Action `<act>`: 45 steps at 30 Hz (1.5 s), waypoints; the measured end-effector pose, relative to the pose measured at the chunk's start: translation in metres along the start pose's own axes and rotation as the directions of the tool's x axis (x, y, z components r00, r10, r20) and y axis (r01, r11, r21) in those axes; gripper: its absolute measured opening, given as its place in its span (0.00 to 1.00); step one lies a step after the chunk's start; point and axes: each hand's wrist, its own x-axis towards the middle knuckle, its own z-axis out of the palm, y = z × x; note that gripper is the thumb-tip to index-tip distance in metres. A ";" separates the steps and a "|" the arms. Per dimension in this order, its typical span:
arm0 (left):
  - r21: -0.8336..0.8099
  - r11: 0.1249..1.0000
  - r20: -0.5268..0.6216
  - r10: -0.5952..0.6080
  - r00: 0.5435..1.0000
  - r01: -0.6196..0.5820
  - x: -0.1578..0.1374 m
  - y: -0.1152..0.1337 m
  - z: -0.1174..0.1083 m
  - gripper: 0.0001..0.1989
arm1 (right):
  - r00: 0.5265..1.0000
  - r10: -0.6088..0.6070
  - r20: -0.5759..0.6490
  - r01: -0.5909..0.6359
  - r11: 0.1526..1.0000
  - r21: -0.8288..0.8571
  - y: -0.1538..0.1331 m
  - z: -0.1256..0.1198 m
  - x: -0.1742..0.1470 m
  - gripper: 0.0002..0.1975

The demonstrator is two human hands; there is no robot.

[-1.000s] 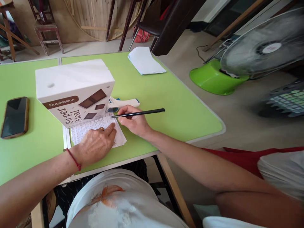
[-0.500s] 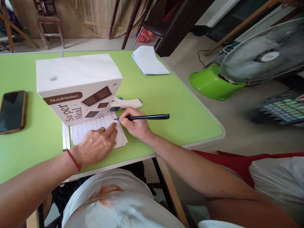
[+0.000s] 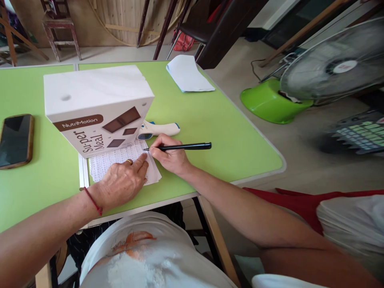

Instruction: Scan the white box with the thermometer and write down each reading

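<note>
A small stack of paper sheets (image 3: 154, 175) covered in handwriting lies near the table's front edge. My left hand (image 3: 124, 180) rests flat on the sheets, fingers stretched toward the right, with a ring and a red wrist cord. In my right hand (image 3: 169, 155) a black pen (image 3: 192, 147) is pinched, its tip touching the top sheet near the right side. Just behind the sheets stands a white box (image 3: 99, 92) printed "NutriMotion Su-per Meal", hiding part of the paper. A white and blue handheld thermometer (image 3: 163, 129) lies beyond my right hand.
On the green table (image 3: 228, 136) a phone (image 3: 16, 140) lies at the left and folded white paper (image 3: 189, 74) at the back right. A large fan (image 3: 327, 68) and a green plastic stool (image 3: 264, 102) are on the floor to the right.
The pen's rear end has shifted slightly left as my right hand makes a small movement. My left hand stays put on the sheets. The view has tilted a little.
</note>
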 end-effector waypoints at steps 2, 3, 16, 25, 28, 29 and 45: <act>0.010 1.000 0.002 -0.001 1.000 0.001 0.000 0.000 0.000 0.16 | 1.000 -0.007 0.002 0.007 1.000 -0.003 0.000 0.000 0.000 0.07; 0.018 1.000 0.003 0.001 1.000 -0.001 0.000 0.000 0.000 0.16 | 1.000 -0.010 0.001 0.010 1.000 -0.002 0.000 0.000 0.000 0.07; -0.007 1.000 0.002 -0.003 1.000 0.003 0.000 -0.001 -0.002 0.16 | 1.000 -0.005 -0.002 0.005 1.000 0.017 0.000 -0.001 0.001 0.07; 0.030 1.000 -0.016 0.003 1.000 -0.003 0.000 -0.001 -0.001 0.16 | 1.000 -0.014 -0.013 0.014 1.000 0.005 -0.001 -0.001 0.002 0.07; 0.029 1.000 -0.009 0.004 1.000 -0.004 0.001 0.000 -0.001 0.15 | 1.000 -0.005 0.001 0.005 1.000 0.009 0.000 -0.001 0.002 0.07; 0.030 1.000 -0.009 0.004 1.000 -0.004 0.001 0.000 -0.001 0.15 | 1.000 -0.001 0.001 0.001 1.000 0.009 0.000 -0.001 0.002 0.07; 0.030 1.000 -0.003 -0.005 1.000 0.005 0.000 -0.001 -0.002 0.16 | 0.998 -0.032 -0.059 0.034 0.999 0.040 0.000 0.000 0.002 0.07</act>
